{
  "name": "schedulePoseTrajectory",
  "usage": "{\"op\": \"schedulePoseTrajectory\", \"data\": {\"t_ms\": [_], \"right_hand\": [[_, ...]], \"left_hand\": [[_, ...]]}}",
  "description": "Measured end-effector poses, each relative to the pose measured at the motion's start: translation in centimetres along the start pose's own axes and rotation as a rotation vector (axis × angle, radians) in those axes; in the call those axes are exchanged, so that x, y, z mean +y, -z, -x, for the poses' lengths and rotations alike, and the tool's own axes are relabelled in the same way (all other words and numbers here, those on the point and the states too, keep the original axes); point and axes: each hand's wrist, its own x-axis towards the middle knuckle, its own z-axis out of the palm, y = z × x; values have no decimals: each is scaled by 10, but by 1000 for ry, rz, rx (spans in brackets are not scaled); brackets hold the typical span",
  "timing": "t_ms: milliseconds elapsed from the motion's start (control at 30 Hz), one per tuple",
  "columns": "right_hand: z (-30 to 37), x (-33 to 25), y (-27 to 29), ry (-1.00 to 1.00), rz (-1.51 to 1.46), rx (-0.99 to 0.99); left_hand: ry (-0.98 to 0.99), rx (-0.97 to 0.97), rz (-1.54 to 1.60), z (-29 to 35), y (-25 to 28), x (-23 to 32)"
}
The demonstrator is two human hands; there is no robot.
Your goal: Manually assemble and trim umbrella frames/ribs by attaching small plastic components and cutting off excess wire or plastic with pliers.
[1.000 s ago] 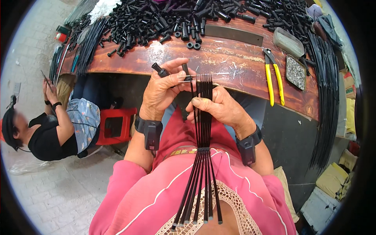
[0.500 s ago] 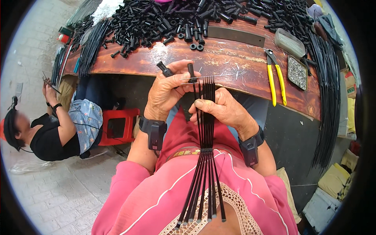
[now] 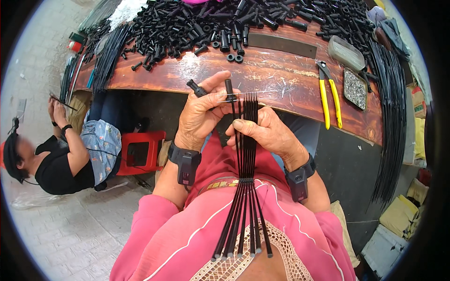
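Taking twelve o'clock as the top of the view, the left hand (image 3: 199,114) is at eleven o'clock, its thumb and fingers pinching a slim black tube (image 3: 228,87) with a wider collar at its lower end. The tube stands upright, in line with a rod on the bundle's left edge; whether the rod goes inside it, I cannot tell. A second, thicker black tube (image 3: 196,88) is caught in the same hand, slanting toward ten o'clock.

The right hand (image 3: 269,133), at three o'clock, pinches the bundle of black rods (image 3: 246,157) under its thumb, the other fingers curled behind. The bundle's thin tips point to twelve; below a tied band the thicker ends fan out toward six, over the pink top (image 3: 178,234). Fine pale strands cross by the tips.

On the wooden surface (image 3: 164,75), a heap of black parts (image 3: 183,30) spreads from eleven to one. A flat metal strip (image 3: 281,44) lies at one. Yellow-handled cutters (image 3: 331,96), a clear box (image 3: 346,52) and a tray of small bits (image 3: 355,89) sit at two. More rods (image 3: 391,122) hang at three.
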Motion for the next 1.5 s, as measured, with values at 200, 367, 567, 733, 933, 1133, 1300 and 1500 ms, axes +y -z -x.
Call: {"op": "schedulePoseTrajectory", "data": {"t_ms": [200,367,567,733,933,1133,1300,1500], "right_hand": [[-6,6,4,20,35,29],[-11,7,5,23,47,34],[-16,8,11,69,165,-26],[-16,8,12,63,152,-27],[-18,13,11,228,373,122],[-16,2,9,284,345,377],[-18,3,1,299,343,400],[-18,7,-3,297,339,423]], "left_hand": [[-23,32,-91,8,-15,1],[-75,241,-326,12,-39,-3],[-86,333,-329,10,-38,-5],[-112,362,-416,9,-39,-6],[-206,424,-382,4,-36,-17],[-256,484,-314,6,-31,-25],[-248,496,-257,6,-34,-30],[-207,448,-194,8,-30,-29]]}}
